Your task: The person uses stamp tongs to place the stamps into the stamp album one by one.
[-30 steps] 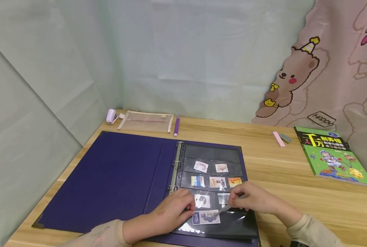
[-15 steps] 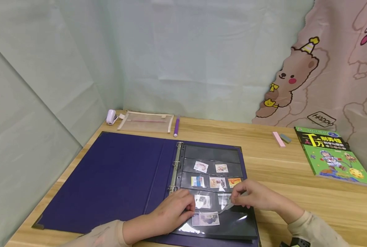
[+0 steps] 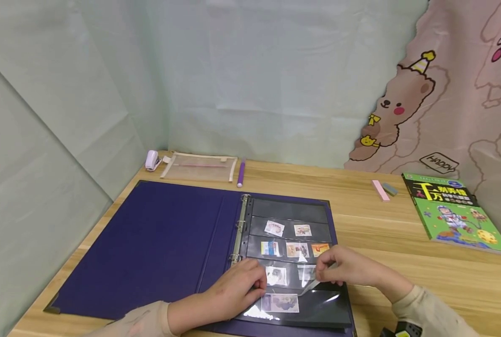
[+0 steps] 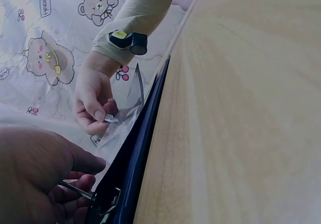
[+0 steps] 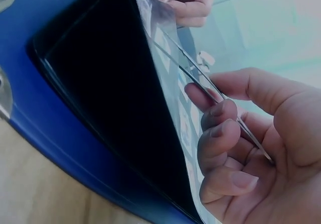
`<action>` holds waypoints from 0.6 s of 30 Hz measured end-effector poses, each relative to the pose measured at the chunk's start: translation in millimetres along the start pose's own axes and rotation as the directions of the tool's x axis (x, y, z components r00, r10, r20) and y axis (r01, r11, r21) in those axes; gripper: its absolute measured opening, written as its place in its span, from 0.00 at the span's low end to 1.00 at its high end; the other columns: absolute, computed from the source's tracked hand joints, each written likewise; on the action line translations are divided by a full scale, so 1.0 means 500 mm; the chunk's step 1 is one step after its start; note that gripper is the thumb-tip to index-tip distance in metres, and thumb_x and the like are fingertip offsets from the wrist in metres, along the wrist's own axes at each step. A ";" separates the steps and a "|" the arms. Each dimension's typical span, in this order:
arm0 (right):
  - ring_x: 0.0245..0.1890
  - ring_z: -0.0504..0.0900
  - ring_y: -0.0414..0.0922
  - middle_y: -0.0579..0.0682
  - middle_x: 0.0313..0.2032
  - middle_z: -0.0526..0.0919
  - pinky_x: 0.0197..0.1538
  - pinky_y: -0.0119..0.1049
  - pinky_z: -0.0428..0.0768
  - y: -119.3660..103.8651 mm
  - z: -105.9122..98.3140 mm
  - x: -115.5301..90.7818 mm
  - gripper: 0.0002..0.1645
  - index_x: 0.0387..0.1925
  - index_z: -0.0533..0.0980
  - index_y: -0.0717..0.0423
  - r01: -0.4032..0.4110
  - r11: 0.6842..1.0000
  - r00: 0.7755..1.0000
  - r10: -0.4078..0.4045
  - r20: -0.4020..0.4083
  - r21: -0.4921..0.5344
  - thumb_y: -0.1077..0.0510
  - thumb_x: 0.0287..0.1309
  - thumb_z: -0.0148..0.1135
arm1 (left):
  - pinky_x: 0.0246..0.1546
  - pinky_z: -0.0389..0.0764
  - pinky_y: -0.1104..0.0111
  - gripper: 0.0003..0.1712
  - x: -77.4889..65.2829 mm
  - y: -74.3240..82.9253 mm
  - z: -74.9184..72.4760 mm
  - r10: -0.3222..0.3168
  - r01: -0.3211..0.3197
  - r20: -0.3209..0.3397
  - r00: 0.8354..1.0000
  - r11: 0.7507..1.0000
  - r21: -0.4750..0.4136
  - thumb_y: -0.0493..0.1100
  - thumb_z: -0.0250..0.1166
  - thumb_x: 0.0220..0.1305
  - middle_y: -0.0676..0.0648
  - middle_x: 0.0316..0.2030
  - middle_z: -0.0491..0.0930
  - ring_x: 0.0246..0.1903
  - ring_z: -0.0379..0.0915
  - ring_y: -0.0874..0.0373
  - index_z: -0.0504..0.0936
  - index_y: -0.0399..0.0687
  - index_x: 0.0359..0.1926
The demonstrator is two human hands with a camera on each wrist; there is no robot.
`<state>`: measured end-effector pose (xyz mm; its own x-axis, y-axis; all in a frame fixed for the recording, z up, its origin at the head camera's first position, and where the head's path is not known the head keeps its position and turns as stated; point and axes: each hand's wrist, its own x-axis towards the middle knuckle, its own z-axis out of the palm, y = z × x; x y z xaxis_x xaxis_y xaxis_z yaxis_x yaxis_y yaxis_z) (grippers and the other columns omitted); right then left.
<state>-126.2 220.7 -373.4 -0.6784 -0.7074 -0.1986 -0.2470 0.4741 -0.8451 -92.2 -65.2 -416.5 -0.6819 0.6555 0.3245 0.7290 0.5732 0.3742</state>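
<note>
A navy ring binder [image 3: 149,243] lies spread out with a black stamp page [image 3: 290,210] on its right side. In the page's lowest strip a wide stamp [image 3: 280,303] lies flat, seemingly behind clear film. My right hand [image 3: 347,269] holds metal tweezers [image 5: 200,81], their tips at the strip's top edge just right of that stamp. With curled fingers, my left hand [image 3: 237,288] lies over the page's lower left; in the right wrist view it pinches lifted clear film [image 5: 163,13]. Several smaller stamps [image 3: 297,249] sit in the rows above.
Behind the binder are a small stapler [image 3: 152,160], a mesh zip pouch [image 3: 199,167] and a purple pen [image 3: 241,174]. A pink bar [image 3: 380,190], a grey-green block [image 3: 389,189] and a green book [image 3: 456,213] lie to the right on the wooden table [image 3: 385,243].
The wide stamp has slid slightly down into the lowest strip. The tweezers have come off it to its right, with the right hand shifting a little. The left hand stays put.
</note>
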 end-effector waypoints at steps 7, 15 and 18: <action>0.15 0.66 0.30 0.39 0.18 0.69 0.17 0.26 0.68 0.002 -0.014 -0.010 0.09 0.24 0.75 0.60 -0.048 0.999 0.999 0.048 -0.014 -0.006 0.58 0.54 0.57 | 0.34 0.63 0.79 0.10 0.002 0.000 0.000 -0.007 0.007 0.019 1.000 1.000 0.001 0.45 0.65 0.49 0.62 0.26 0.63 0.31 0.58 0.70 0.69 0.59 0.25; 0.13 0.63 0.29 0.39 0.17 0.68 0.13 0.22 0.61 0.007 -0.037 -0.029 0.08 0.28 0.76 0.58 -0.053 0.998 0.998 0.053 -0.017 0.018 0.57 0.56 0.56 | 0.35 0.64 0.78 0.10 0.002 -0.002 0.000 -0.021 0.021 0.039 0.999 1.000 -0.009 0.46 0.65 0.50 0.62 0.26 0.63 0.32 0.59 0.70 0.69 0.60 0.25; 0.13 0.63 0.29 0.41 0.17 0.70 0.12 0.24 0.61 0.006 -0.048 -0.038 0.07 0.29 0.77 0.58 -0.029 0.999 0.999 0.030 -0.019 0.039 0.57 0.56 0.56 | 0.35 0.64 0.78 0.11 0.001 -0.002 0.000 -0.017 0.018 0.030 0.999 1.000 -0.003 0.45 0.65 0.50 0.61 0.26 0.63 0.32 0.59 0.69 0.69 0.60 0.25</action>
<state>-130.7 248.0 -360.6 -0.6983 -0.6830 -0.2141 -0.1999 0.4733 -0.8579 -93.5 -65.5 -416.9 -0.6924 0.6600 0.2914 0.7167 0.5830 0.3827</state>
